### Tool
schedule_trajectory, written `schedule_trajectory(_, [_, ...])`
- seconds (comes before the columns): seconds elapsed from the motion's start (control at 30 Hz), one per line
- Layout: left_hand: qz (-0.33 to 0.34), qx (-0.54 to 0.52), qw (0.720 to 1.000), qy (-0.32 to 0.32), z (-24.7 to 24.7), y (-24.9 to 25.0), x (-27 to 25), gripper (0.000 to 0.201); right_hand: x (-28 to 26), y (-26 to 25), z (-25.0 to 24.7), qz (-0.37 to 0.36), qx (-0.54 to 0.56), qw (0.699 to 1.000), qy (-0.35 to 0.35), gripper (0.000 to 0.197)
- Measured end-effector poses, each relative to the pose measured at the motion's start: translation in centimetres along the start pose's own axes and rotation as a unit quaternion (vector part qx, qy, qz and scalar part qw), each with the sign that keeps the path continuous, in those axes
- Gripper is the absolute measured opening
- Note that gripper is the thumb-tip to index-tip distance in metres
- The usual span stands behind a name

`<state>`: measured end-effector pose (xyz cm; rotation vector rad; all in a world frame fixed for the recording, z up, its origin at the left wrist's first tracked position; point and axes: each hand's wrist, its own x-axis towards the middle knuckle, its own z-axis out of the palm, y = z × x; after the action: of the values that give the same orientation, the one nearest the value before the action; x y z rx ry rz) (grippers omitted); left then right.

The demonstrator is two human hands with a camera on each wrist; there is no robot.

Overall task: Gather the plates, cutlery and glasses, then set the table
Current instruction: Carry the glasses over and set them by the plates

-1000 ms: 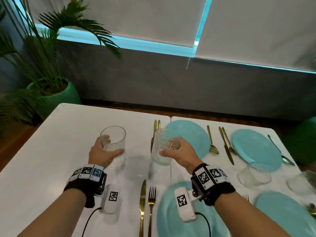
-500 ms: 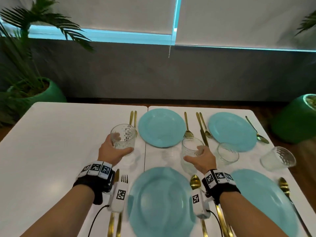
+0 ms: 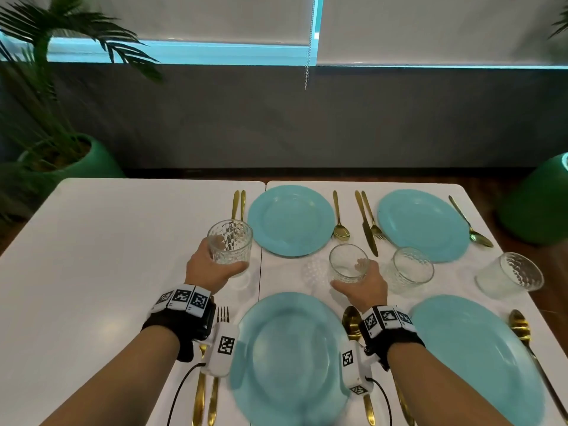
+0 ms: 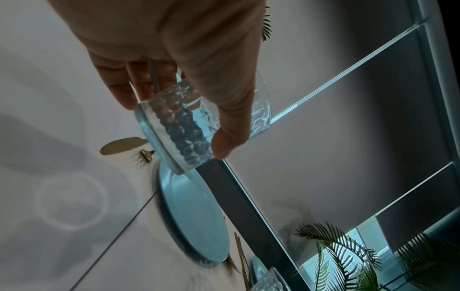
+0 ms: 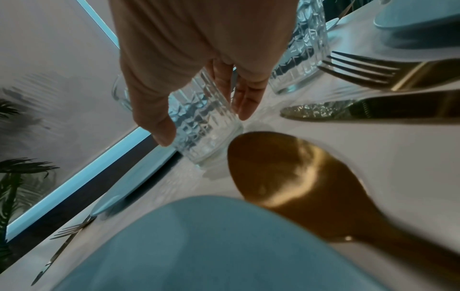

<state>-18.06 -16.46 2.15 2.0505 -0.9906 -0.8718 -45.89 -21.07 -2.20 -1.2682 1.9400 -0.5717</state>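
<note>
My left hand [image 3: 227, 256] grips a patterned clear glass [image 3: 230, 242] just left of the far-left blue plate [image 3: 290, 219], over the tips of a gold knife and fork [image 3: 239, 202]. In the left wrist view the thumb and fingers [image 4: 124, 94] wrap this glass [image 4: 189, 126], which hangs above the table. My right hand [image 3: 350, 276] grips a second glass [image 3: 349, 261] between the far-left plate and the near-left plate [image 3: 289, 355]. In the right wrist view that glass [image 5: 204, 126] sits low over the table beside a gold spoon [image 5: 293, 173]; whether it touches the table I cannot tell.
Two more glasses [image 3: 412, 269] [image 3: 510, 275] stand at the right, between the far-right plate [image 3: 422, 224] and the near-right plate [image 3: 479, 358]. Gold cutlery flanks each plate. The white table [image 3: 107, 256] spreads bare to the left. Green plant pots [image 3: 70, 161] stand beyond the table's corners.
Both hands have carried their glasses to the right: the left glass now sits by the far-left plate's knife and fork, the right glass has crossed to between the two left plates.
</note>
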Motion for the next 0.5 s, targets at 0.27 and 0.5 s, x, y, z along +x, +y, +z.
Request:
schedule_trajectory(0.27, [0.003, 0.006, 1.000, -0.008, 0.2, -0.2, -0.2, 0.074, -0.8, -0.7, -0.7, 0.025, -0.027, 0.999, -0.018, 0.095])
schedule_trajectory(0.5, [-0.002, 0.012, 1.000, -0.018, 0.1, -0.8, -0.7, 0.077, -3.5, -2.8, -2.1, 0.101, -0.133, 0.986, -0.029, 0.089])
